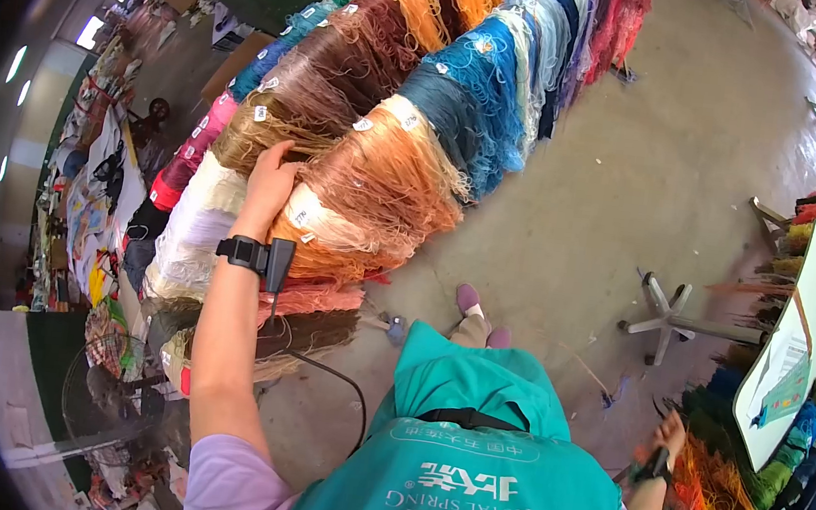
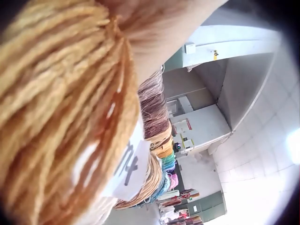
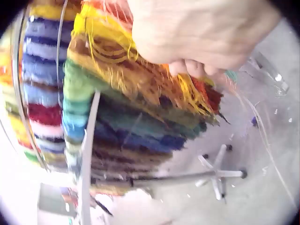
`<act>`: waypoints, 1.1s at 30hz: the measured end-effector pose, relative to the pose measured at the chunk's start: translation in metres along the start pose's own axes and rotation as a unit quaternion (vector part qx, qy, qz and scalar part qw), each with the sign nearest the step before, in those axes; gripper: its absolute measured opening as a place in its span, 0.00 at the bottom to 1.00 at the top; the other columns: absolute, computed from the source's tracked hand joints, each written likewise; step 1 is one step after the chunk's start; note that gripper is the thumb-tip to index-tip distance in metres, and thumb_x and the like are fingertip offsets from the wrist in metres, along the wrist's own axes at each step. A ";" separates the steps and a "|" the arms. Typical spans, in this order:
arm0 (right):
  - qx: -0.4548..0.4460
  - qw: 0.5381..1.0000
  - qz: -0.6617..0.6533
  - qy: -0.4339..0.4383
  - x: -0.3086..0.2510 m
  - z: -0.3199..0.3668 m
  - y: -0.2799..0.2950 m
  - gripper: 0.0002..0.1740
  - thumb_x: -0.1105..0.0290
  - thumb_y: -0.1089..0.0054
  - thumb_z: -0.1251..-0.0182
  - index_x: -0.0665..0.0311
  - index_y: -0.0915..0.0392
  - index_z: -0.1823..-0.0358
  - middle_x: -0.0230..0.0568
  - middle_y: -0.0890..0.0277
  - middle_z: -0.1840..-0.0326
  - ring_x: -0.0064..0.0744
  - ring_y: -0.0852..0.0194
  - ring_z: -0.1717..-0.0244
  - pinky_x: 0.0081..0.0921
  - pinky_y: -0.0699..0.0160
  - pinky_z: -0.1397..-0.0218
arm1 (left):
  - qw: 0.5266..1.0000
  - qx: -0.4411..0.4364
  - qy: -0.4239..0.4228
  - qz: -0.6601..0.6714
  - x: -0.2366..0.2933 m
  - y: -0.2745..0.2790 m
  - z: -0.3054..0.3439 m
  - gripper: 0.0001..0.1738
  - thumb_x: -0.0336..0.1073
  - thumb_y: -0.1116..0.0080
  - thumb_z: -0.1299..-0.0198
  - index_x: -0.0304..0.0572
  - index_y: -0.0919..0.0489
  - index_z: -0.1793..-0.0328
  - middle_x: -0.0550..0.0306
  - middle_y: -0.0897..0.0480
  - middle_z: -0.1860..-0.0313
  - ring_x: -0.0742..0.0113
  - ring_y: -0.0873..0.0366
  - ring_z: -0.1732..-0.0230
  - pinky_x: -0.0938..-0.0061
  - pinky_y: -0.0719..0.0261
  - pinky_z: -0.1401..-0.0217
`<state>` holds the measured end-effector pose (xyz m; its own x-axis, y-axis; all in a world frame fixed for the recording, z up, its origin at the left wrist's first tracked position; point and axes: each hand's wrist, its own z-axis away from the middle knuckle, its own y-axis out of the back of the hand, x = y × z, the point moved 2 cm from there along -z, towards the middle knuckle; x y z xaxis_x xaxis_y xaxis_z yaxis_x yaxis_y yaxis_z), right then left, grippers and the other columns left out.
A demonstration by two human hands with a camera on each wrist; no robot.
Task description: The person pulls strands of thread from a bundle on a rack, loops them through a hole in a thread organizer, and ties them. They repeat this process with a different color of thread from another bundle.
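Note:
My left hand (image 1: 270,189) rests on the hanging thread skeins at the near end of the rack, its fingertips against the olive-brown skeins (image 1: 245,136). Beside it hang peach and tan skeins (image 1: 377,176) with small white number labels. Close up in the left wrist view, golden-brown thread (image 2: 61,103) and a handwritten white label (image 2: 129,168) hide most of the fingers. Over at the right-hand rack, my right hand (image 3: 201,33) has its fingers curled, and pale thin threads (image 3: 262,131) trail down from them. Orange and yellow skeins (image 3: 136,70) hang right beside that hand.
A white board (image 1: 785,348) with papers lies over the right rack's skeins. A star-shaped metal foot (image 1: 662,319) stands on the grey floor (image 1: 550,241). Blue skeins (image 1: 468,81) continue along the left rack. A black cable (image 1: 344,374) runs from the left wrist camera.

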<state>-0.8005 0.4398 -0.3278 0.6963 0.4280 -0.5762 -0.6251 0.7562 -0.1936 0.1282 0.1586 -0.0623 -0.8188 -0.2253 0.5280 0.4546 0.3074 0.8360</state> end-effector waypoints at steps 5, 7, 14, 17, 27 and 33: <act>-0.351 0.891 0.197 -0.210 0.062 0.092 -0.365 0.07 0.66 0.44 0.27 0.58 0.26 0.66 0.19 0.37 0.81 0.12 0.51 0.87 0.15 0.57 0.87 | 0.997 -0.058 -0.041 -0.030 0.087 0.020 0.048 0.21 0.37 0.52 0.35 0.37 0.21 0.40 0.41 0.20 0.41 0.48 0.23 0.39 0.64 0.28 0.35; -0.441 0.836 0.231 -0.232 0.074 0.145 -0.458 0.07 0.67 0.45 0.26 0.60 0.25 0.64 0.19 0.42 0.81 0.12 0.54 0.85 0.16 0.56 0.85 | 0.991 -0.077 -0.078 -0.069 0.091 0.015 0.058 0.23 0.38 0.54 0.35 0.38 0.24 0.36 0.41 0.21 0.39 0.46 0.24 0.39 0.62 0.27 0.35; -0.627 0.712 0.310 -0.069 0.144 0.271 -0.638 0.09 0.71 0.39 0.30 0.64 0.20 0.52 0.19 0.32 0.74 0.09 0.47 0.81 0.14 0.48 0.79 | 0.987 -0.115 -0.056 -0.101 0.087 0.013 0.060 0.27 0.39 0.58 0.34 0.38 0.28 0.31 0.38 0.23 0.37 0.43 0.26 0.37 0.58 0.28 0.35; -0.637 0.720 0.268 0.057 0.186 0.287 -0.676 0.09 0.73 0.37 0.32 0.67 0.19 0.54 0.24 0.24 0.70 0.11 0.36 0.76 0.14 0.38 0.76 | 0.987 -0.135 -0.021 -0.087 0.086 0.012 0.054 0.26 0.39 0.56 0.35 0.37 0.26 0.33 0.37 0.21 0.40 0.43 0.24 0.38 0.61 0.29 0.34; -0.506 0.725 0.367 0.289 0.232 0.291 -0.694 0.10 0.68 0.33 0.40 0.64 0.16 0.60 0.32 0.26 0.80 0.21 0.28 0.77 0.24 0.27 0.70 | 0.988 -0.132 -0.009 -0.082 0.078 0.009 0.052 0.27 0.41 0.58 0.37 0.44 0.24 0.34 0.40 0.19 0.43 0.43 0.22 0.42 0.55 0.26 0.38; -0.435 0.680 0.428 0.407 0.233 0.304 -0.695 0.10 0.62 0.33 0.41 0.59 0.16 0.63 0.38 0.22 0.79 0.38 0.22 0.76 0.33 0.24 0.67 | 0.987 -0.125 -0.015 -0.100 0.083 0.011 0.053 0.26 0.41 0.57 0.37 0.42 0.24 0.35 0.42 0.20 0.41 0.44 0.23 0.41 0.56 0.26 0.37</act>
<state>-0.0967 0.1644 -0.0865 -0.2592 -0.1555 -0.9532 -0.8968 -0.3277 0.2973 0.0465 0.1919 -0.0173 -0.9094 -0.2299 0.3466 0.3513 0.0214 0.9360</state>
